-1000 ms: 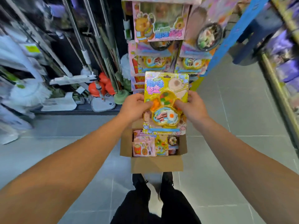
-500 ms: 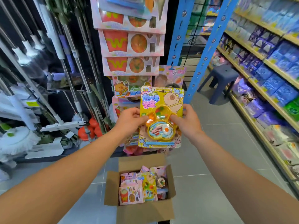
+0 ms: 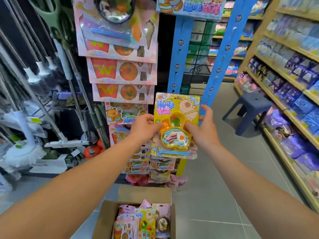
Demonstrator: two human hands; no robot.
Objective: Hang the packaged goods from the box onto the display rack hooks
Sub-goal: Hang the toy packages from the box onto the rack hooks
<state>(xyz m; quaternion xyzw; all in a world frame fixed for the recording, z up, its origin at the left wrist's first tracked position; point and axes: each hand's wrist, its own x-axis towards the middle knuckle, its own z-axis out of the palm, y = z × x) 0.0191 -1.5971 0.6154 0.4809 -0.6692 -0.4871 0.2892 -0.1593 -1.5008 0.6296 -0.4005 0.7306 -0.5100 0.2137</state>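
Observation:
I hold a yellow toy-food blister pack (image 3: 176, 107) upright in front of the display rack. My left hand (image 3: 145, 128) grips its left edge, thumb on the front. My right hand (image 3: 201, 128) holds the right edge, thumb pressed on the plastic bubble and fingers spread behind. The rack (image 3: 120, 71) carries hanging pink toy packs in columns; the hooks themselves are hidden behind them. Below, an open cardboard box (image 3: 107, 214) on the floor holds several more packs (image 3: 143, 223).
Blue uprights (image 3: 177, 54) with a black wire grid stand right behind the held pack. Mops and brooms (image 3: 34, 118) fill the left side. A dark plastic stool (image 3: 248, 111) and stocked shelves (image 3: 290, 83) line the aisle on the right.
Both hands have lifted the yellow pack from just above the box up to the rack's lower rows. My view has tilted upward, so more of the rack and aisle shows.

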